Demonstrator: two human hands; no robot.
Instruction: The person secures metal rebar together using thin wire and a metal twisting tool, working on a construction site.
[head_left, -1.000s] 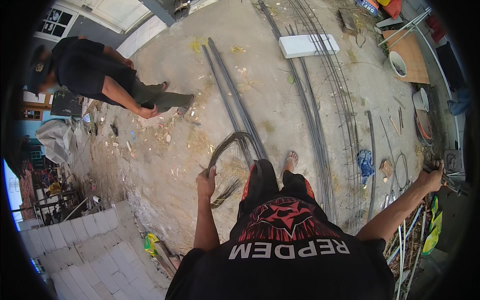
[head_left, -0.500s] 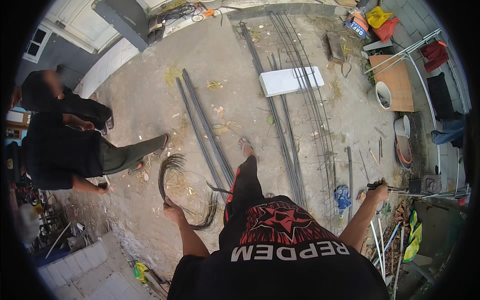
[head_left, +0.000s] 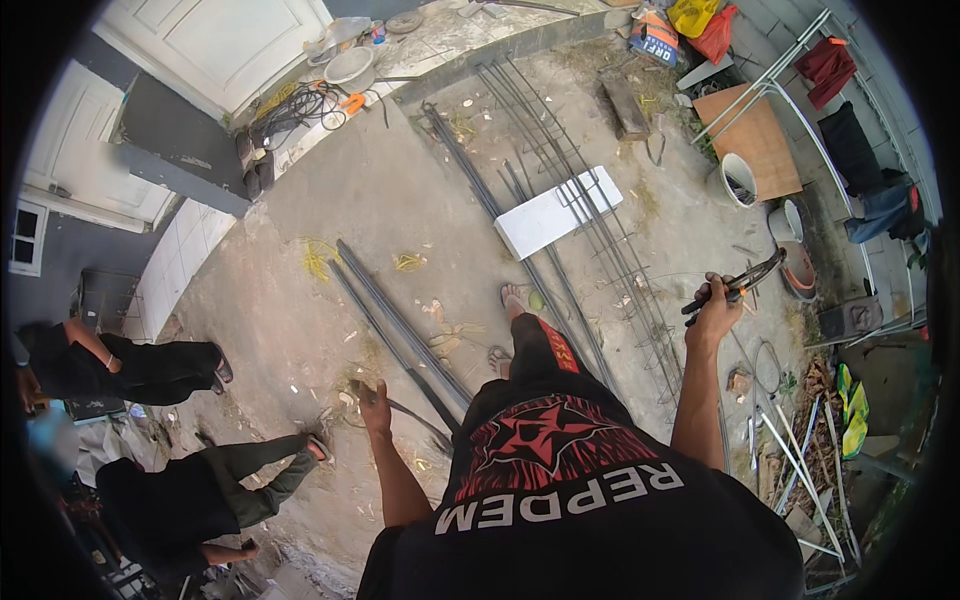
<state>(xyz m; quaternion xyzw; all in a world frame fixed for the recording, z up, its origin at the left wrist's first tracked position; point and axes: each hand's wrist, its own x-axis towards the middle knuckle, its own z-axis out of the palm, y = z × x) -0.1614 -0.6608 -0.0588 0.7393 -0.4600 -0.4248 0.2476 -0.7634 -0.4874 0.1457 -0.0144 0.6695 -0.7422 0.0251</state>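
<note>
In my right hand (head_left: 714, 306) is a dark pair of pincers (head_left: 764, 272), its handles in my closed fingers and its head pointing up and to the right. My left hand (head_left: 374, 408) is low on the left, its fingers curled around a bundle of thin dark wire (head_left: 424, 421). Part of that bundle trails right towards my leg; the rest is hard to make out against the ground. Long grey steel bars (head_left: 405, 325) lie on the concrete ahead of my left hand. A long cage of thin steel rods (head_left: 615, 245) runs ahead and left of my right hand.
A white block (head_left: 555, 215) lies under the cage, beside more steel bars (head_left: 465, 165). Two people in dark clothes (head_left: 165, 505) are at the left. Buckets (head_left: 738, 172), a wooden board (head_left: 750, 135) and a metal rack (head_left: 840, 180) line the right wall. White pipes (head_left: 790, 450) lie lower right.
My view has turned, so the ground layout appears rotated. My right hand has come up and inward with the pincers. The wire bundle at my left hand shows less.
</note>
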